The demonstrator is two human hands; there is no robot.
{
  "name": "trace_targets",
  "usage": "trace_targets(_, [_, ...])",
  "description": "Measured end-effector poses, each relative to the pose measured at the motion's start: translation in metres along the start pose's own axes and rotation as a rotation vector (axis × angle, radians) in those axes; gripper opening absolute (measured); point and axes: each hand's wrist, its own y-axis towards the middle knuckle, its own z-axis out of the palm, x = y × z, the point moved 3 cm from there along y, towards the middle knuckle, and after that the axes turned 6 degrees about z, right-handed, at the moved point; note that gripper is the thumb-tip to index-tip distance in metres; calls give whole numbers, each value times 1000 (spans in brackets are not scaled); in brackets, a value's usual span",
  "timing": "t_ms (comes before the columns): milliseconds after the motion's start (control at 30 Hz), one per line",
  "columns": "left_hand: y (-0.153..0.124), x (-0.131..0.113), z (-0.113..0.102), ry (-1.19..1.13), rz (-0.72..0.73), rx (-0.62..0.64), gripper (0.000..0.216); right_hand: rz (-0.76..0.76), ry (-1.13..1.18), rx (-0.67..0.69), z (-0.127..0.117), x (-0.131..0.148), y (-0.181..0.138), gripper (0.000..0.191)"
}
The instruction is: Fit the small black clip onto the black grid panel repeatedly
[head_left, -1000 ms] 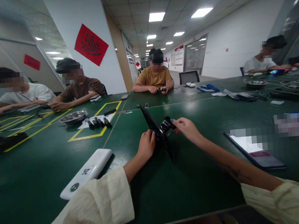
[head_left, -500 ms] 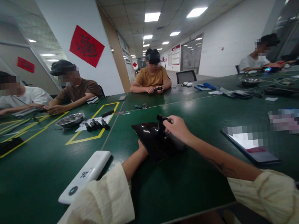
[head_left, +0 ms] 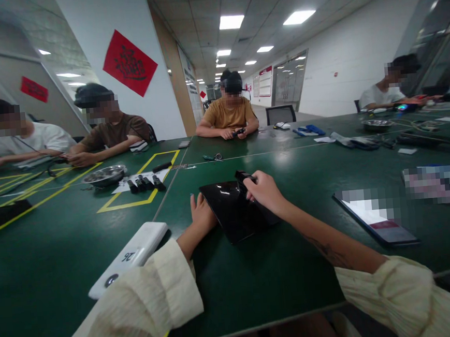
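My right hand (head_left: 265, 192) is closed round a small black part (head_left: 243, 176), whose kind I cannot make out. It stands up from a glossy black panel (head_left: 228, 215), slightly bent, that is tilted above the green table. Whether the part is joined to the panel or only pressed to it is unclear. My left hand (head_left: 202, 212) lies at the panel's left edge with its visible fingers apart. Some of that hand is hidden behind the panel.
Left of me lies a white power bank (head_left: 129, 259); a phone (head_left: 375, 219) lies to the right. Farther off are a metal bowl (head_left: 106, 176), several black parts (head_left: 146, 183) on paper, pliers (head_left: 213, 157) and gloves (head_left: 357, 141). Several people sit around the table (head_left: 312, 281).
My left hand has come out from under the panel to its left side, and its fingers now show. My right hand keeps its hold on the black part.
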Motion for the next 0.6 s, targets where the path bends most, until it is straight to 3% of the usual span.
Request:
trace_targets(133, [7, 22, -16, 150, -184, 0, 38, -23, -83, -51, -1, 1, 4, 16])
trace_targets(267, [13, 39, -19, 24, -387, -76, 39, -33, -254, -65, 6, 6, 11, 25])
trace_targets(433, [13, 38, -17, -25, -319, -189, 36, -51, -512, -42, 21, 24, 8, 35])
trace_targets(600, [12, 37, -16, -85, -317, -213, 35, -111, -724, -97, 24, 42, -23, 45])
